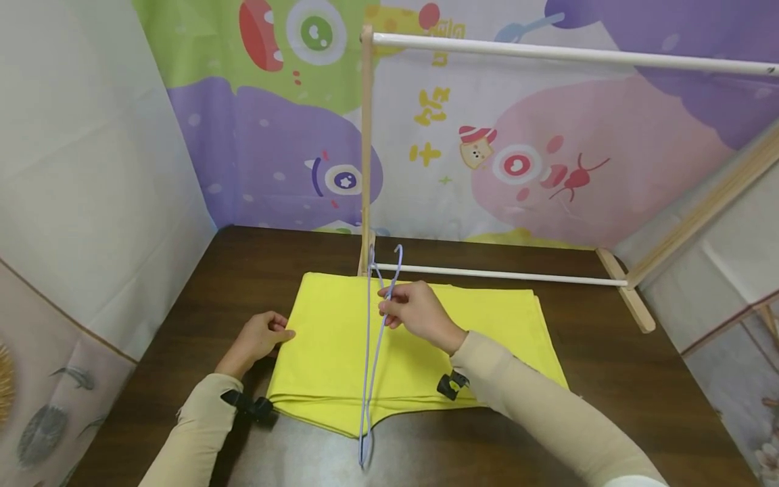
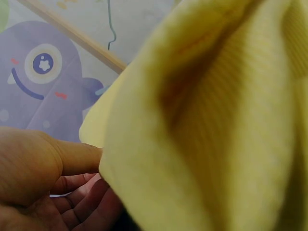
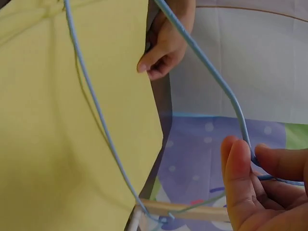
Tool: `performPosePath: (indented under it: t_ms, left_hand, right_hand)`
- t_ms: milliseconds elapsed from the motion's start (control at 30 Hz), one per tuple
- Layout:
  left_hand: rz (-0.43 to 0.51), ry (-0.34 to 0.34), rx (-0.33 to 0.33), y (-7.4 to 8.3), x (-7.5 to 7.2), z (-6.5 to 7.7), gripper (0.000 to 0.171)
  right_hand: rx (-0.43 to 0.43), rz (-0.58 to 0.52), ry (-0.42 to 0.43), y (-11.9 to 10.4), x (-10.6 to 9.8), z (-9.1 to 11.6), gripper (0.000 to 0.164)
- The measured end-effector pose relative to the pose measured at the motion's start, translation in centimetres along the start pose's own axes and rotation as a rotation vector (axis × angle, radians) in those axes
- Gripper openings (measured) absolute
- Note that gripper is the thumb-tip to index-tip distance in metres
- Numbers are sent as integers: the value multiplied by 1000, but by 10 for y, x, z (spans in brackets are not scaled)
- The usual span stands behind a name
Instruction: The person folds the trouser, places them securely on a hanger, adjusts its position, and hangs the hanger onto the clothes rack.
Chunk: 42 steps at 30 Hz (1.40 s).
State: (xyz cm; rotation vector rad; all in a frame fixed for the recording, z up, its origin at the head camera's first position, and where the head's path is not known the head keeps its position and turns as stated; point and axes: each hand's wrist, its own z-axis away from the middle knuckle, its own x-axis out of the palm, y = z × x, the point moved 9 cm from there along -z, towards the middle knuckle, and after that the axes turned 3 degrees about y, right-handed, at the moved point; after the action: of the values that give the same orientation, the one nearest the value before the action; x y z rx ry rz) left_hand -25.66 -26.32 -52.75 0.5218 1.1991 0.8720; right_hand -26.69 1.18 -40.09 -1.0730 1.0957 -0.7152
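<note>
A yellow folded garment (image 1: 328,325) lies on the brown table, its layers stacked along the near edge. My left hand (image 1: 258,341) pinches its left edge, with the thumb (image 2: 79,158) on top and the other fingers curled beneath. My right hand (image 1: 420,314) pinches a thin light-blue clothes hanger (image 1: 367,365) just below its hook. Seen nearly edge-on, the hanger stands over the garment, its lower corner towards the table's front. In the right wrist view, the hanger (image 3: 211,74) runs between thumb and fingers. Yellow cloth (image 2: 144,139) fills much of the left wrist view.
Behind the garment stands a rack with wooden posts (image 1: 366,149), a white top rail (image 1: 548,54) and a lower white bar (image 1: 499,274). Its wooden foot (image 1: 635,308) rests at the table's right. A cartoon-printed curtain (image 1: 280,149) hangs behind the brown table (image 1: 243,270).
</note>
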Motion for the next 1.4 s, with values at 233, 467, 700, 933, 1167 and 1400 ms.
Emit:
performPosePath:
  t_ms: [233, 467, 700, 933, 1167, 1400]
  left_hand:
    - [-5, -1, 0, -2, 2, 1, 32]
    - [5, -10, 3, -4, 5, 1, 31]
    - [5, -15, 7, -2, 3, 0, 31]
    - [-7, -25, 4, 0, 1, -2, 33]
    - [-7, -44, 15, 0, 0, -2, 33]
    - [44, -46, 42, 2, -1, -1, 32]
  right_hand:
    - [11, 63, -10, 10, -4, 3, 14]
    - [21, 47, 0, 17, -8, 8, 18]
    - [-11, 45, 9, 15, -9, 11, 16]
    - [-24, 51, 7, 13, -8, 8, 16]
    - [-24, 42, 2, 13, -6, 10, 19]
    - [-49, 54, -3, 9, -5, 9, 17]
